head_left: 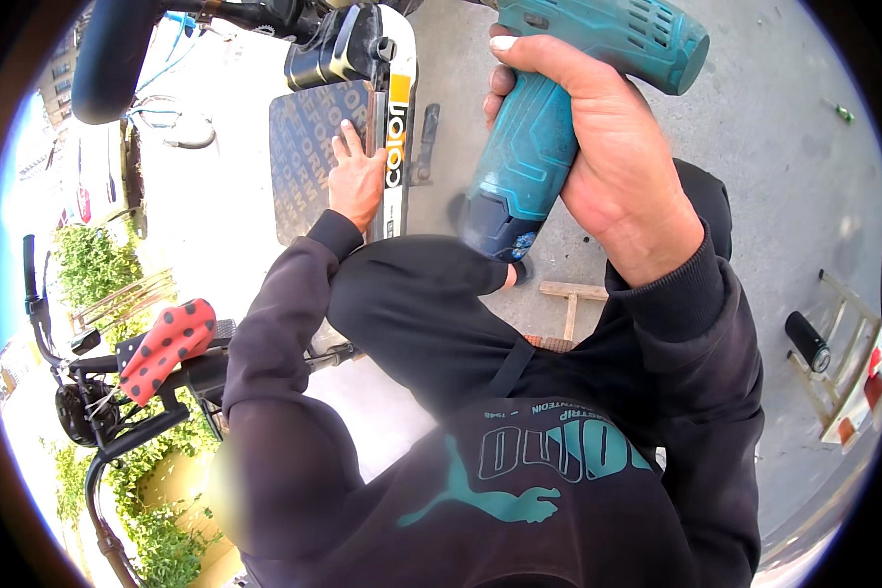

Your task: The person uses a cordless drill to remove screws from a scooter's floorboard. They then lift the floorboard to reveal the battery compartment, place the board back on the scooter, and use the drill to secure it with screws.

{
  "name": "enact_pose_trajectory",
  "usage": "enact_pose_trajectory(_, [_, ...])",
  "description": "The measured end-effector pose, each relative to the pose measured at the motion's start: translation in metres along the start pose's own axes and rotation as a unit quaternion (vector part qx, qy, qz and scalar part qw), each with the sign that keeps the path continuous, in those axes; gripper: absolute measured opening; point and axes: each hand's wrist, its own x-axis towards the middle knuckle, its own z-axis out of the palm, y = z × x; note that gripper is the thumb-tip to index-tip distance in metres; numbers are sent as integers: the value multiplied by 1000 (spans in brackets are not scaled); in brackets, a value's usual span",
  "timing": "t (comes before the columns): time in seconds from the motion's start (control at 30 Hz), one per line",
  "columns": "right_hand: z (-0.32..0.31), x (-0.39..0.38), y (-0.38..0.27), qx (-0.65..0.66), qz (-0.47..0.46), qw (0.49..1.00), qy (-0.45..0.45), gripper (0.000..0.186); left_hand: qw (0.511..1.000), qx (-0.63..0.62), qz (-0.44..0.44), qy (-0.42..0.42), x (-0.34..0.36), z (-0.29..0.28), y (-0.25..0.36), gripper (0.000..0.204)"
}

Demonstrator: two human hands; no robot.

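Grey outdoor ground [774, 186] lies below, right hand [619, 162] wrapped round a teal power tool [527, 147], left hand [359, 181] splayed on brown board [304, 176].

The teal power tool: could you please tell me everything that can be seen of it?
The teal power tool has a moulded housing that looks like plastic, with grooves along its handle, slots in its upper body and a dark base bearing a shiny bluish patch. The right hand grips the upper handle, which slants down and leftward in the view. Its front end runs out of the picture at the top. The base overlaps the black trousers in view; contact cannot be told.
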Motion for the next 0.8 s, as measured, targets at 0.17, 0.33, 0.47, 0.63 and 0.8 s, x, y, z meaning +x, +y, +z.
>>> enact_pose_trajectory(0.17, [-6, 2, -8, 41, 4, 998, 40, 18, 996, 86, -37, 0, 13, 19, 0, 13])
enact_pose_trajectory(0.33, [-12, 10, -10, 70, 35, 992, 96, 31, 997, 60, -42, 39, -1, -3, -12, 9])
enact_pose_trajectory(0.47, [-22, 5, -18, 52, -1, 994, 92, 31, 998, 14, -28, 55, -19, -19, -33, 11])
enact_pose_trajectory(0.63, [-30, 0, -32, 53, -44, 993, 92, 21, 997, 52, -50, 41, -16, -21, -29, 10])
enact_pose_trajectory(0.8, [-33, 2, -35, 65, -52, 992, 96, 21, 995, 69, -52, 57, -11, -10, -16, 10])
